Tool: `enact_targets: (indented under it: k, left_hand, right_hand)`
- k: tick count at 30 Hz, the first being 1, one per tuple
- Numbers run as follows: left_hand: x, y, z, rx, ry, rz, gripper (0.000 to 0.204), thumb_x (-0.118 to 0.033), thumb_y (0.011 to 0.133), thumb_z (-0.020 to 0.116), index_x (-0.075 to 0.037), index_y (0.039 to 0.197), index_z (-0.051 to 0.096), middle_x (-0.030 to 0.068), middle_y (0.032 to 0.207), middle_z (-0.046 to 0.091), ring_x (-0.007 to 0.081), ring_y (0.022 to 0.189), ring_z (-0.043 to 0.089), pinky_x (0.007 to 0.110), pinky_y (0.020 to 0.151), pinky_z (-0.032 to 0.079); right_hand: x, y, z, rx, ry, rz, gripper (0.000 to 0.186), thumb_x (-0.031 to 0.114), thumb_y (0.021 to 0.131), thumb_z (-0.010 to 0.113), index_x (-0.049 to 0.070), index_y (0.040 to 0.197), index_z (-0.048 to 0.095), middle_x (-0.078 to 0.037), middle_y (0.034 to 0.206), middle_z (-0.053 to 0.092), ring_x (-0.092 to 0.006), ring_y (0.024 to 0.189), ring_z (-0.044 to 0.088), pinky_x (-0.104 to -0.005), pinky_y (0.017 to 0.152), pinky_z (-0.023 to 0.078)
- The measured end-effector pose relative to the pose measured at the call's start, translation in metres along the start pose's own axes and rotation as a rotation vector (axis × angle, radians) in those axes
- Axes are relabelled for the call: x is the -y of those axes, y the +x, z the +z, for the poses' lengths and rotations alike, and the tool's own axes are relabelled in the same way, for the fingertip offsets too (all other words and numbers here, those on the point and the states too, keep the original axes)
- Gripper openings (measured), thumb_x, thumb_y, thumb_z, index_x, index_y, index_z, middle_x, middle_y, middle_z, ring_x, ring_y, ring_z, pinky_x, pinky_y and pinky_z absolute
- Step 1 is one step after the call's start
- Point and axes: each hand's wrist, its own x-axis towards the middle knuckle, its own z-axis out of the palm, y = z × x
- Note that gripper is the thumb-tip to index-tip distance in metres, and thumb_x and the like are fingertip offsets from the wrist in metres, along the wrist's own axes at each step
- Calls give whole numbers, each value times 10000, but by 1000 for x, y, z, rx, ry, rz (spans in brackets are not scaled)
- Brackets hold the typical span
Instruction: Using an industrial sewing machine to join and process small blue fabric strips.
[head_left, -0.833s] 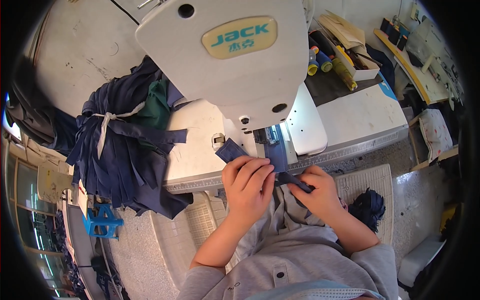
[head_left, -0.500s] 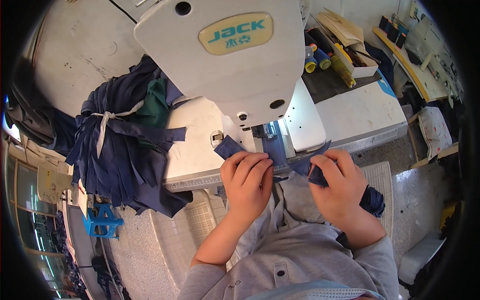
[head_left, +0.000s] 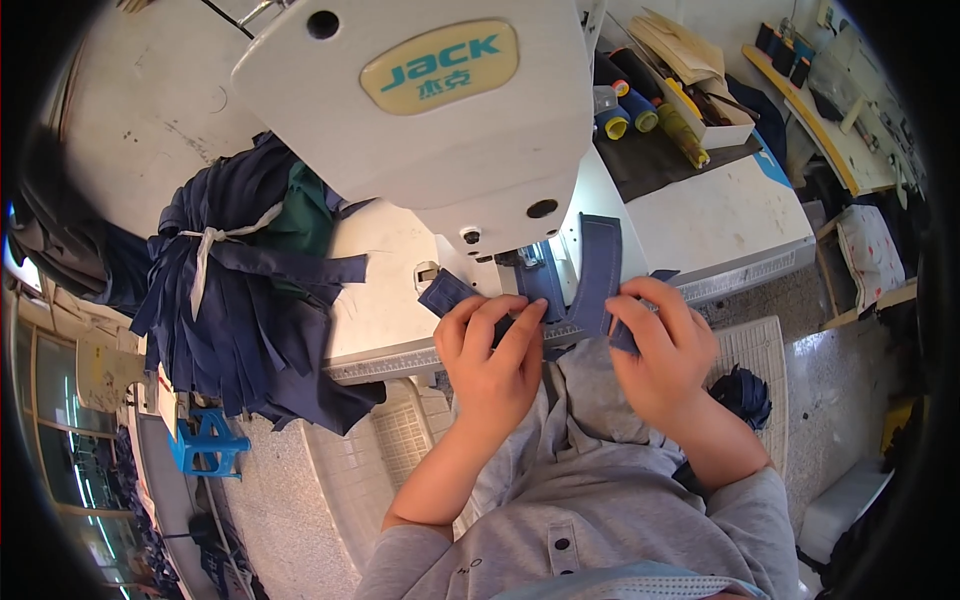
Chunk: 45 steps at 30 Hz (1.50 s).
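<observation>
In front of the needle area of a white sewing machine (head_left: 440,150), my left hand (head_left: 495,365) is closed on a navy fabric strip (head_left: 445,292). A stitched end of that strip sticks out left of my knuckles. My right hand (head_left: 662,352) pinches another piece, a navy band (head_left: 600,262) with visible stitching lines, just right of the needle area. That band stands up past my fingers and curves down toward my left fingertips. A narrow piece of navy cloth (head_left: 541,285) lies under the presser foot. Whether these pieces are joined is hidden by my fingers.
Left on the table lies a bundle of navy strips (head_left: 240,260) tied with a white cord (head_left: 210,238), with green cloth (head_left: 305,215) beside it. Thread cones (head_left: 640,110) and a small tool box (head_left: 725,135) stand at the right back. A blue stool (head_left: 205,442) is at lower left.
The navy band at my right hand has swung up and now stands tall beside the needle area. My right hand has shifted slightly left. The machine appears slightly farther left in the picture.
</observation>
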Motion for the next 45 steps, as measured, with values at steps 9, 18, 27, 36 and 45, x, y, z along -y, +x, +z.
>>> enact_targets:
  k: [9,18,27,36,45]
  left_hand:
    - [7,1,6,-8,16,17,395,-62,698,783,-191,1067,734,-21,1045,627,257,985,551,394,872,372]
    - [8,2,9,-24,44,24,410,-65,690,790,-217,1068,742,-21,1030,614,259,985,551,400,870,369]
    - [7,7,8,-41,9,24,373,-61,677,799,-197,1020,744,-14,1023,616,263,982,554,402,867,375]
    - [7,3,-13,-80,-218,38,309,104,646,690,-42,918,707,104,1054,682,345,1020,645,410,894,505]
    - [11,-1,3,-3,-7,77,350,-38,683,744,-100,1026,716,16,1128,682,256,1063,604,392,898,428]
  right_hand:
    - [-4,-3,-4,118,23,23,411,122,577,787,150,981,716,16,935,648,-158,623,621,-286,557,459]
    - [2,4,-15,174,-18,37,380,168,630,803,156,1002,727,34,919,665,-151,636,623,-301,560,452]
    - [1,10,-10,163,-12,31,315,129,688,776,148,999,731,42,935,685,-151,655,637,-297,571,454]
    - [8,14,5,244,142,-11,286,130,695,771,133,979,737,40,965,680,-140,626,621,-286,569,451]
    - [2,8,25,181,19,-72,311,144,711,765,118,1019,736,10,1152,662,-107,585,590,-276,555,456]
